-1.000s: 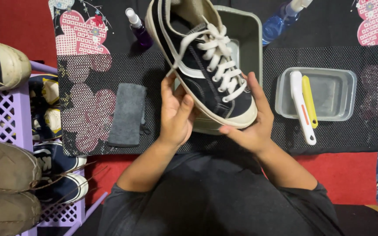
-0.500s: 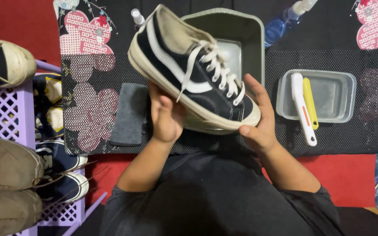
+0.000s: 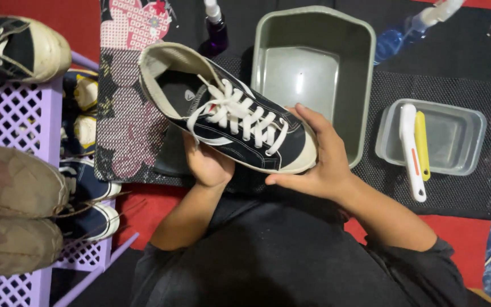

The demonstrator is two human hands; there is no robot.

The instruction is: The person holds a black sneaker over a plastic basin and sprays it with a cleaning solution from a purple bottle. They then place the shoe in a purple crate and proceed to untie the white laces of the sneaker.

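Head view: black sneaker held at frame centre, left hand cupped closed under sole, right hand wrapped on toe cap, beside grey basin. Best keep sole supported, turning slowly.

Black short-sleeved shirt, sleeves ending near the elbows, bare forearms, bare left hand, bare right hand, no rings or watch
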